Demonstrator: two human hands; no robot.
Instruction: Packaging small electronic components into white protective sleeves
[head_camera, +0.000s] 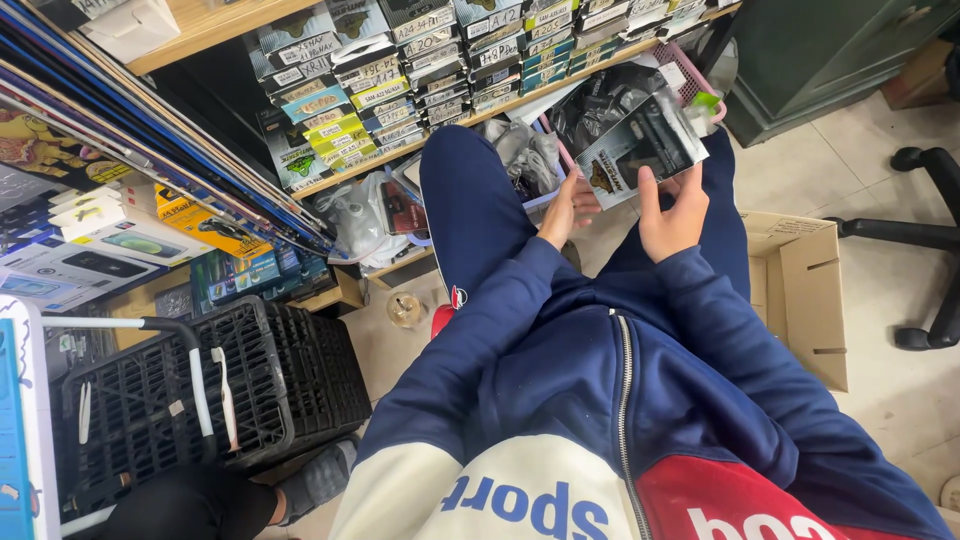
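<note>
both hands grip one clear packet (640, 140) above the pink basket (685, 75): left hand (568, 208) at its lower corner, right hand (672, 212) beneath. it's lifted out, not yet set anywhere.

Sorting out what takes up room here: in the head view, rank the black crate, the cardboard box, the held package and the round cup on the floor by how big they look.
1. black crate, though it sits nearer the camera
2. cardboard box
3. package, held by both hands
4. cup
</note>
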